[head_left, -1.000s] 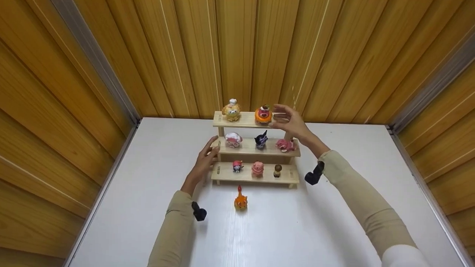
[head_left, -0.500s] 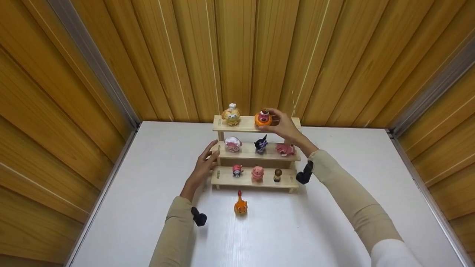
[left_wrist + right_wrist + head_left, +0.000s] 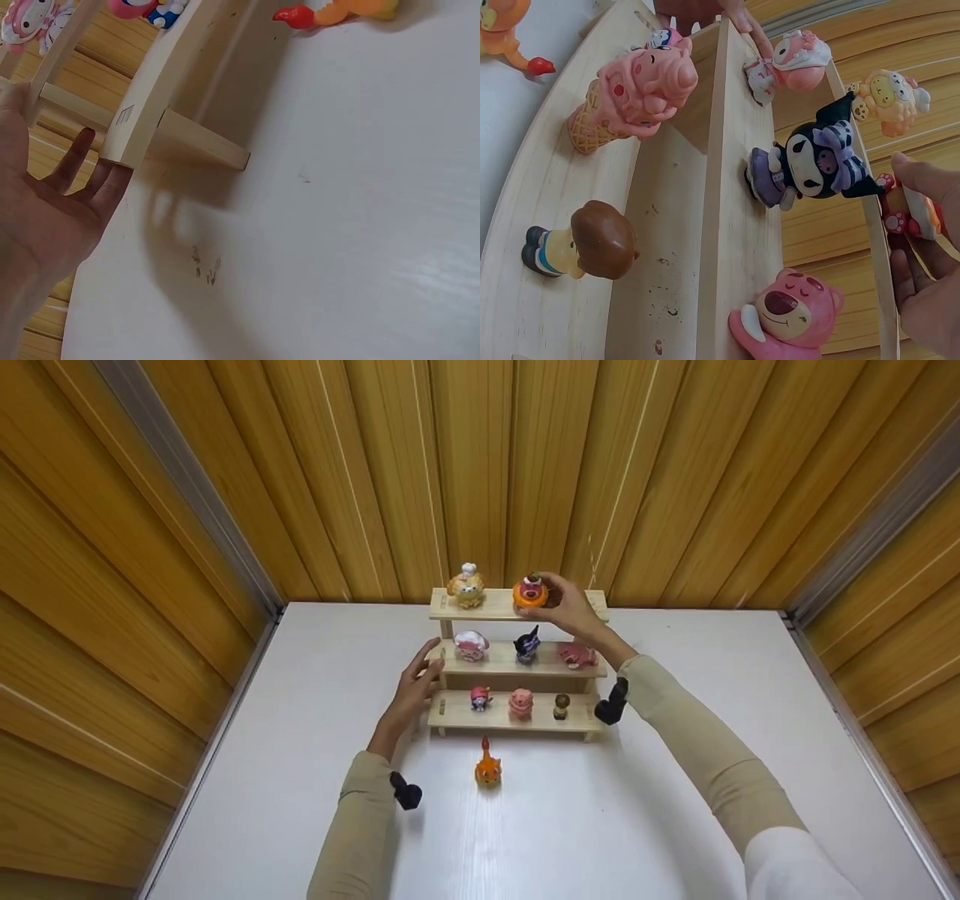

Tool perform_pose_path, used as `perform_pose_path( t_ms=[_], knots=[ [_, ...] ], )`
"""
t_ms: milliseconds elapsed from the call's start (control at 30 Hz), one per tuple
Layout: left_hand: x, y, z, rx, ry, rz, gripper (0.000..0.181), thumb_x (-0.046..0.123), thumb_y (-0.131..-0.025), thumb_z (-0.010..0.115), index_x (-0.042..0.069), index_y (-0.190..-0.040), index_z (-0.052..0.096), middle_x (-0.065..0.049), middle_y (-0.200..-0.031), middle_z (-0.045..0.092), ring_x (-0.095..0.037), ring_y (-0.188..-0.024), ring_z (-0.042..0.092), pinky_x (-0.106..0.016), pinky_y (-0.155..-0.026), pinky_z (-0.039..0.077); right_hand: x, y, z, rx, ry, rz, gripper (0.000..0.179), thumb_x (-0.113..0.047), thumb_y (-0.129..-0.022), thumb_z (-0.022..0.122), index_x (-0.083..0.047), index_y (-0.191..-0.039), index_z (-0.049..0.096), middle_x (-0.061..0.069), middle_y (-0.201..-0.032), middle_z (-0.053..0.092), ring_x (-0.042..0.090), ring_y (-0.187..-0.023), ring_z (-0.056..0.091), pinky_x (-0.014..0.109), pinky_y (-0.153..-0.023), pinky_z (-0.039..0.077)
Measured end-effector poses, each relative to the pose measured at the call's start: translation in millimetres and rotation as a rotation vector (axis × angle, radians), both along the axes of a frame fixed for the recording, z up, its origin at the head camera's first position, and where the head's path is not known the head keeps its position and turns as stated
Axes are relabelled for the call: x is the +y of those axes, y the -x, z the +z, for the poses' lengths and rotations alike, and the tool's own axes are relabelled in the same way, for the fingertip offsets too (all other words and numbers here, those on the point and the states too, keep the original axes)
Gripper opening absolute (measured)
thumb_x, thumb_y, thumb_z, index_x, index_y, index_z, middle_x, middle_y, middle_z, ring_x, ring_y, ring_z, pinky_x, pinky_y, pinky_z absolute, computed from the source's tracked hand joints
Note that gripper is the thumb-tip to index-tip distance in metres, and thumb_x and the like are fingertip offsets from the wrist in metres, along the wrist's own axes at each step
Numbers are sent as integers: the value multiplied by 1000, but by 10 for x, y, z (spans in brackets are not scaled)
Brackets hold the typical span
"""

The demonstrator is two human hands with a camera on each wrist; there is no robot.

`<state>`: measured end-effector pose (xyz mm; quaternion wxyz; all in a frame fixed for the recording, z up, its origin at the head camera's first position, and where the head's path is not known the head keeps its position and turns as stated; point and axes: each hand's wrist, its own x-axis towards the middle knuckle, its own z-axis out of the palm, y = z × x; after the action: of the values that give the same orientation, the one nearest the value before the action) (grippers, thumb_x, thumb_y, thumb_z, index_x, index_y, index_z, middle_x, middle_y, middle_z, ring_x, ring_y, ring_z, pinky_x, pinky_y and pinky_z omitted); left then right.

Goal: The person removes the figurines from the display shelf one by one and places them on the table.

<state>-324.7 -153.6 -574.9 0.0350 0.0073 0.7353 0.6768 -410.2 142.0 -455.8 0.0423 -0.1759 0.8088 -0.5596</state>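
Note:
A three-tier wooden display shelf (image 3: pixel 499 660) stands at the back of the white table with small toy figurines on each tier. On the top tier, my right hand (image 3: pixel 574 611) pinches a red-faced figurine in an orange ring (image 3: pixel 530 591) between thumb and fingers. The right wrist view shows this figurine (image 3: pixel 916 210) close by the top board's edge, partly covered by the hand. My left hand (image 3: pixel 411 690) touches the shelf's left end, its fingers loosely extended. In the left wrist view, some of its fingertips pass behind the end of the lower board (image 3: pixel 127 127).
A yellow figurine with a chef's hat (image 3: pixel 468 586) shares the top tier. Below stand a black-hooded figurine (image 3: pixel 526 646), a pink bear (image 3: pixel 577 655) and several others. An orange figurine with a red-tipped tail (image 3: pixel 487 771) is on the table in front. Wood-patterned panels (image 3: pixel 480 472) enclose the table.
My right hand has moved left from beside the orange-ring figurine and taken hold of it. The left hand stays at the shelf's left end. The view has shifted slightly.

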Motion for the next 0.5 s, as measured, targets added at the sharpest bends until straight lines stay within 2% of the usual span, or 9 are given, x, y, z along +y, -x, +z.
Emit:
perform_pose_path(
  t_ms=[100, 267, 400, 500],
  knots=[
    [24, 20, 0, 3, -7, 1, 53, 32, -109, 51, 27, -160, 36, -19, -137, 47, -28, -116, 59, -46, -95, 54, 8, -5, 3, 30, -31, -43, 66, -5, -84, 83, 3, -142, 52, 24, -136, 61, 35, -120, 62, 37, -104, 51],
    [74, 54, -8, 18, -16, -5, 53, 30, -109, 51, 25, -160, 36, -19, -137, 46, -26, -115, 57, -42, -94, 53, 34, -33, 3, 67, -83, -104, 68, -9, -83, 85, 3, -142, 53, 25, -130, 63, 33, -112, 64, 25, -93, 52],
    [96, 55, 1, 8, -14, -9, 52, 31, -109, 50, 28, -160, 37, -18, -135, 45, -26, -113, 57, -38, -90, 53, 72, -61, 10, 72, -114, -115, 67, -12, -84, 85, 1, -142, 54, 22, -129, 65, 30, -111, 64, 25, -92, 52],
    [103, 60, 17, -2, -1, -7, 52, 32, -109, 49, 31, -159, 36, -18, -138, 44, -31, -117, 58, -40, -91, 53, 103, -71, 17, 85, -129, -115, 67, -14, -83, 86, -1, -141, 55, 20, -127, 67, 29, -109, 66, 25, -92, 53]
  ],
)
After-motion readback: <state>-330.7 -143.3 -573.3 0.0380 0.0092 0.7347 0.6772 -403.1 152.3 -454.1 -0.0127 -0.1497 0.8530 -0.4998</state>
